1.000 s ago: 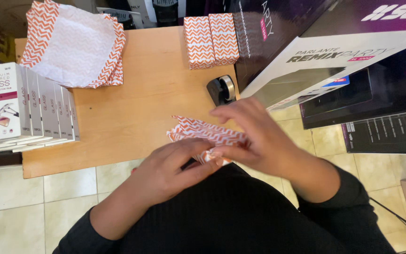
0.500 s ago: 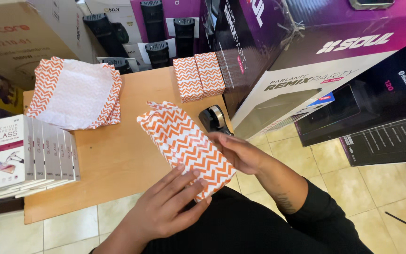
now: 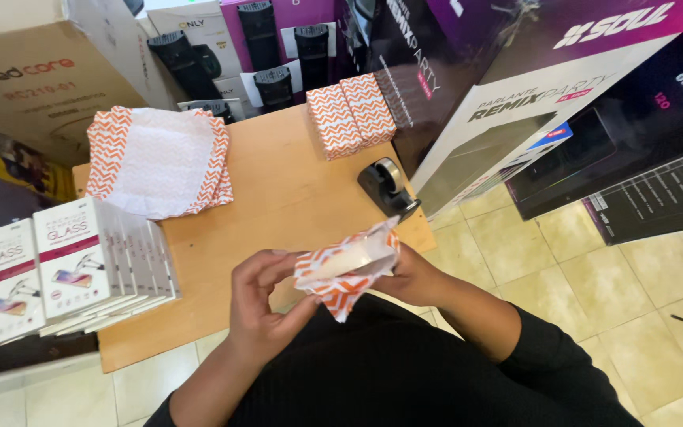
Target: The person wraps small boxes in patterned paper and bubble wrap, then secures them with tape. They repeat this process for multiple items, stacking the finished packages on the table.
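- Orange zigzag paper (image 3: 341,289) half-folded round a small white box (image 3: 347,258), both hands' grip closed on it: left hand (image 3: 262,304), right hand (image 3: 409,277).
- Two wrapped boxes (image 3: 352,115) done beyond the tape dispenser (image 3: 387,186); taping's left, I reckon.

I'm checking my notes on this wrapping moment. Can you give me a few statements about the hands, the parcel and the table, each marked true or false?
1. Both hands hold the half-wrapped parcel. True.
2. The tape dispenser is in the right hand. False: it stands on the table.
3. Two wrapped parcels sit at the table's far edge. True.
4. The paper stack lies on the floor. False: it lies on the table.
5. The left hand grips the white boxes. False: it holds the parcel.
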